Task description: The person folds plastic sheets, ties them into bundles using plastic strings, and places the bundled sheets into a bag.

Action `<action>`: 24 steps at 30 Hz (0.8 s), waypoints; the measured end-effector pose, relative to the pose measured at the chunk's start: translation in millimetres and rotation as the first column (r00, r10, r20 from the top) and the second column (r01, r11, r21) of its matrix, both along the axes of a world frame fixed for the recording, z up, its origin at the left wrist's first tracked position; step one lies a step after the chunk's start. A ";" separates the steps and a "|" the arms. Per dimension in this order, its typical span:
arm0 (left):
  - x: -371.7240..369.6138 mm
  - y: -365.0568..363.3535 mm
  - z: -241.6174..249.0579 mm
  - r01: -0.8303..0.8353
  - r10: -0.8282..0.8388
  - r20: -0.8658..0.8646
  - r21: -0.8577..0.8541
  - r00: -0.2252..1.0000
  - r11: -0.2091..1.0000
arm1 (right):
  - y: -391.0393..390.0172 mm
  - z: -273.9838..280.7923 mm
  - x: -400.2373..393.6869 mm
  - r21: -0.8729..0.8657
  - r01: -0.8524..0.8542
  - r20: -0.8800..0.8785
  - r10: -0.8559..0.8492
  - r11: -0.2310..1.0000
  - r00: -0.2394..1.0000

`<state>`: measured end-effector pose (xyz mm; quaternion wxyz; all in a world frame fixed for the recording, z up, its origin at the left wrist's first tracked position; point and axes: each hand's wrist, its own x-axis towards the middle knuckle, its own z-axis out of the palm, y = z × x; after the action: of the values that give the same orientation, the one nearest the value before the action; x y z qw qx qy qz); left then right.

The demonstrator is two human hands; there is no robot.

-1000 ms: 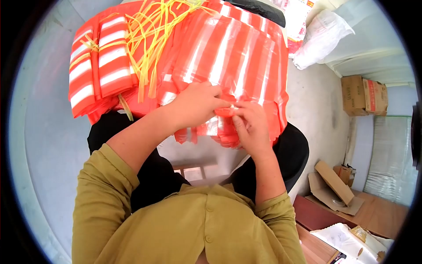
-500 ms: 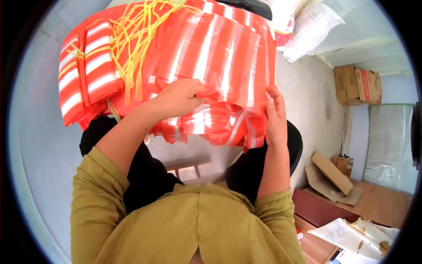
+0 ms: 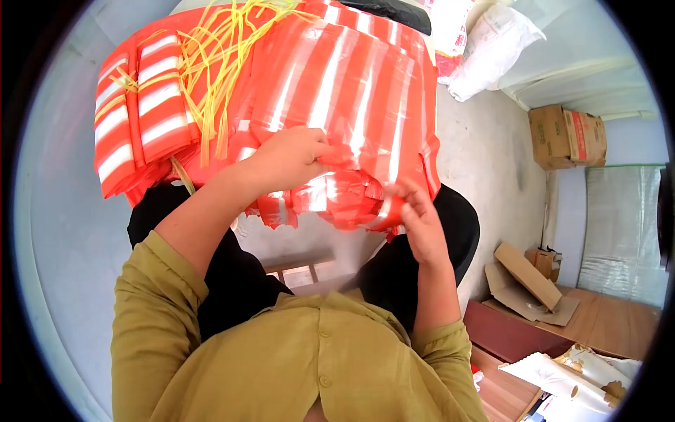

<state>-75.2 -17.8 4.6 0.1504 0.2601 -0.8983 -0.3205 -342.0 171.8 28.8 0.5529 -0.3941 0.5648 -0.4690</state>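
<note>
A wide stack of red-and-white striped plastic bags [image 3: 351,84] lies before me, its near edge crumpled and hanging over my lap. My left hand [image 3: 295,153] is closed in a pinch on the plastic at that near edge. Right of it, my right hand [image 3: 420,221] has its fingers curled over a turned-in fold of the same plastic; its fingertips are slightly blurred. To the left lie folded bundles of striped bags [image 3: 160,98], tied with yellow strips. Loose yellow plastic strips [image 3: 221,67] are strewn between the bundles and the stack.
A black plastic item [image 3: 390,14] lies at the back edge. White sacks [image 3: 492,53] stand behind on the right. Farther right are a cardboard box [image 3: 566,137], an opened carton [image 3: 527,281] and a wooden surface [image 3: 619,316]. My legs are beneath the stack's near edge.
My right hand has moved left and inward from the stack's right edge, and the plastic's right corner is now folded in. My left hand keeps its pinch in nearly the same place.
</note>
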 end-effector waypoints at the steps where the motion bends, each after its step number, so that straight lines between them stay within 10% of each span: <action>1: -1.1 1.9 2.3 0.023 -0.022 0.031 -0.035 0.999 0.999 | 5.7 2.1 1.9 0.027 -0.061 -0.006 0.061 0.998 0.998; 9: -2.2 20.8 7.0 0.140 -0.075 0.198 -0.337 0.977 0.931 | 30.2 9.7 1.0 0.184 -0.111 -0.061 0.124 0.977 0.990; 24: 8.4 17.2 3.7 0.131 -0.102 0.094 -0.381 0.990 0.915 | -103.4 8.0 24.3 0.223 -0.161 0.116 0.138 0.961 0.984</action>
<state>-66.9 -0.6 8.3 0.1468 0.1827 -0.9625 -0.1363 -317.7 68.5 36.7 0.6564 -0.3447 0.5560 -0.3758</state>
